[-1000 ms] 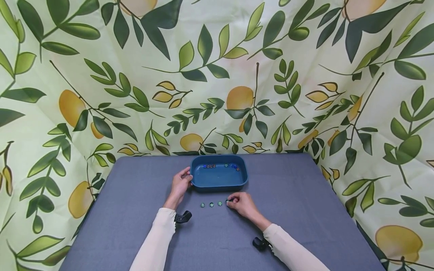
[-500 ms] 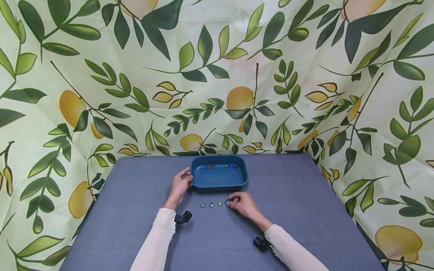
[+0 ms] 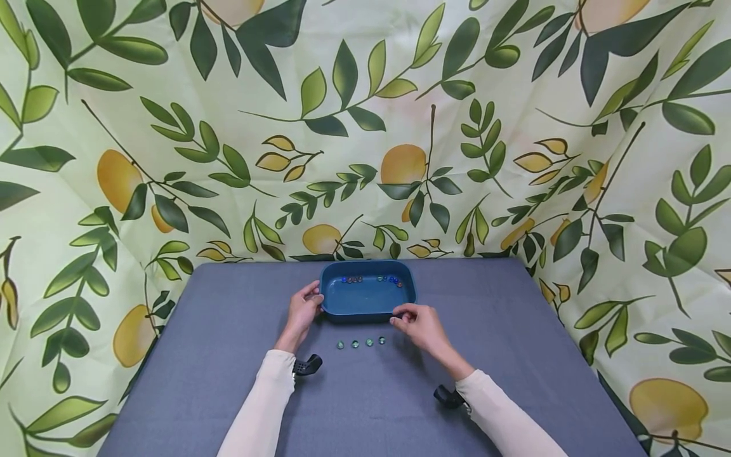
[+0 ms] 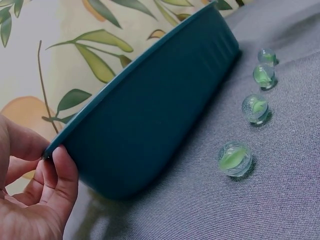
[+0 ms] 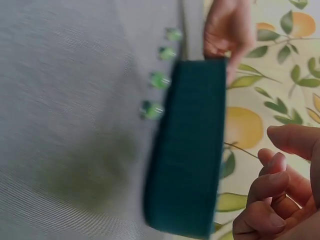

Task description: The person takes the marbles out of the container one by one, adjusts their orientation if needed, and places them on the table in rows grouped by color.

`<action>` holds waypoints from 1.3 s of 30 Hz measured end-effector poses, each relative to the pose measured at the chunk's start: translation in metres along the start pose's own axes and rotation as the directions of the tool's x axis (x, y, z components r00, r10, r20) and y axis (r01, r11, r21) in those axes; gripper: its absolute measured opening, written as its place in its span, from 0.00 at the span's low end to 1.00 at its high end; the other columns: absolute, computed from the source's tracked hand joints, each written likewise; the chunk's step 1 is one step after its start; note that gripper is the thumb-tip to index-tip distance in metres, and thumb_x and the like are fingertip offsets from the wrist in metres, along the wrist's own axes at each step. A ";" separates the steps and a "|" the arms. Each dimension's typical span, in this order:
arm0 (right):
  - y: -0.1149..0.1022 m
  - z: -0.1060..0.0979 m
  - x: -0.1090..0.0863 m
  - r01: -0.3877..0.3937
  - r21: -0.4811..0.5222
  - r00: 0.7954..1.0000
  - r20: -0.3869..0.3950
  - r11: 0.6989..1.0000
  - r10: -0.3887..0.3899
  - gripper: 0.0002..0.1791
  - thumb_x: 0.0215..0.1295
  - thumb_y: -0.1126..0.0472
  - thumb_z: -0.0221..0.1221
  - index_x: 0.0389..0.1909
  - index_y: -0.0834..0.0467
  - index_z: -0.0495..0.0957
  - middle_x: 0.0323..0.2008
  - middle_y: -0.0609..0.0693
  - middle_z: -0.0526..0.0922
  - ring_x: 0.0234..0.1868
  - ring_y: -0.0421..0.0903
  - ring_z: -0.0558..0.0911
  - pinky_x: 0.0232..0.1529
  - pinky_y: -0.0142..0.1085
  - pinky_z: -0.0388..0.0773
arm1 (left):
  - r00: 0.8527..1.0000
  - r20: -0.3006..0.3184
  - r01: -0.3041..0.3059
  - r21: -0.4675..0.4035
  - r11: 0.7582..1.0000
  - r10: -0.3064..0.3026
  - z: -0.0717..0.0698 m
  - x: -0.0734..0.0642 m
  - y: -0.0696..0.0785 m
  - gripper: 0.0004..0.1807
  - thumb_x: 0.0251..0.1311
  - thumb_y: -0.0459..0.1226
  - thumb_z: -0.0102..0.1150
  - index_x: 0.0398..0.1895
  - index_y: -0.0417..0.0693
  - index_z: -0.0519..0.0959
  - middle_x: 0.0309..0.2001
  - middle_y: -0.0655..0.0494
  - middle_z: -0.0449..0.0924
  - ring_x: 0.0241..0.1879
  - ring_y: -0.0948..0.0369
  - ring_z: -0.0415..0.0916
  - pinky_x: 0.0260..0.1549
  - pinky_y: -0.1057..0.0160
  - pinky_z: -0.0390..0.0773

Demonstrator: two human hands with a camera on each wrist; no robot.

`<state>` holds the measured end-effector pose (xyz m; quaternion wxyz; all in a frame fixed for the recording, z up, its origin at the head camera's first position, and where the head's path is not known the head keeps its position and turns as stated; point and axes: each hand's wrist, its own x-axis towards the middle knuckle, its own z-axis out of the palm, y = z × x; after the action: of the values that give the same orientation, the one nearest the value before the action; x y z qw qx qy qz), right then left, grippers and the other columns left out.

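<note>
Marbles with green cores (image 4: 235,159), four in all, lie in a row on the grey cloth (image 3: 228,355), just in front of the blue tray (image 3: 365,303) and apart from it. Inside the tray, towards its far wall, sit two more clusters, one of orange and blue marbles on the left (image 3: 350,280) and a mixed one on the right (image 3: 391,279). The left hand (image 3: 302,313) pinches the tray's left rim between thumb and fingers. The right hand (image 3: 421,325) hangs by the near right corner, its fingers loosely bent with a small gap and nothing visible between them (that wrist view is blurred). I judge this to be a pause between marbles, the row being set out by colour; the next move seems to call for a fine fingertip pinch on one marble, with the tray held steady.
</note>
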<state>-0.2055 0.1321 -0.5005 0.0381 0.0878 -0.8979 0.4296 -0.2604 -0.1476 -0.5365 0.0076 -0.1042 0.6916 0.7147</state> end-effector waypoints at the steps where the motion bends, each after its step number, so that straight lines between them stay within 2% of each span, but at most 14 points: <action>1: -0.002 -0.003 0.002 0.003 0.004 1.000 -0.008 1.000 -0.003 0.07 0.58 0.60 0.68 0.36 0.57 0.86 0.19 0.43 0.74 0.18 0.38 0.68 0.22 0.29 0.65 | 1.000 0.001 -0.002 -0.001 1.000 0.002 0.000 0.000 0.000 0.27 0.64 0.27 0.51 0.68 0.40 0.68 0.51 0.47 0.68 0.36 0.62 0.70 0.29 0.71 0.76; 10: -0.021 -0.029 0.026 0.014 0.087 0.998 -0.059 0.996 -0.009 0.10 0.60 0.57 0.67 0.40 0.57 0.86 0.22 0.48 0.76 0.20 0.42 0.69 0.22 0.30 0.64 | 1.000 0.004 0.008 -0.004 1.000 -0.008 -0.001 0.000 0.000 0.27 0.65 0.27 0.52 0.68 0.41 0.69 0.52 0.47 0.68 0.36 0.61 0.70 0.28 0.71 0.76; 17: -0.025 -0.034 0.050 0.033 0.106 0.995 -0.101 0.994 -0.023 0.13 0.61 0.56 0.67 0.42 0.58 0.86 0.22 0.47 0.76 0.21 0.42 0.70 0.23 0.31 0.65 | 1.000 0.003 0.009 0.000 1.000 -0.009 -0.001 0.001 -0.001 0.27 0.65 0.28 0.51 0.68 0.42 0.69 0.53 0.45 0.68 0.38 0.59 0.70 0.29 0.71 0.76; 23: -0.023 -0.025 0.068 0.033 0.125 0.993 -0.118 0.992 -0.018 0.14 0.60 0.54 0.67 0.43 0.58 0.86 0.22 0.47 0.76 0.21 0.43 0.71 0.24 0.32 0.66 | 1.000 0.008 0.012 0.011 1.000 -0.012 0.000 0.001 -0.002 0.26 0.67 0.28 0.50 0.69 0.43 0.68 0.54 0.45 0.68 0.40 0.57 0.71 0.30 0.71 0.76; 29: -0.018 -0.008 0.085 -0.002 0.140 0.988 -0.155 0.990 0.024 0.12 0.60 0.55 0.67 0.42 0.56 0.86 0.20 0.46 0.75 0.19 0.44 0.69 0.22 0.34 0.64 | 1.000 0.002 0.009 0.012 1.000 -0.009 -0.001 0.001 -0.003 0.26 0.66 0.29 0.50 0.69 0.43 0.68 0.53 0.46 0.68 0.39 0.58 0.71 0.30 0.70 0.76; 39: -0.008 0.022 0.105 -0.080 0.079 0.983 -0.160 0.994 0.092 0.14 0.60 0.55 0.67 0.44 0.57 0.85 0.20 0.46 0.75 0.19 0.43 0.70 0.23 0.33 0.64 | 1.000 0.002 0.007 0.011 1.000 -0.007 -0.001 0.002 -0.003 0.26 0.67 0.28 0.51 0.69 0.43 0.69 0.54 0.45 0.68 0.38 0.59 0.71 0.32 0.69 0.77</action>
<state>-0.3075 0.0968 -0.4937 0.0897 0.0149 -0.8786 0.4688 -0.2619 -0.1485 -0.5399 0.0113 -0.1058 0.6952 0.7109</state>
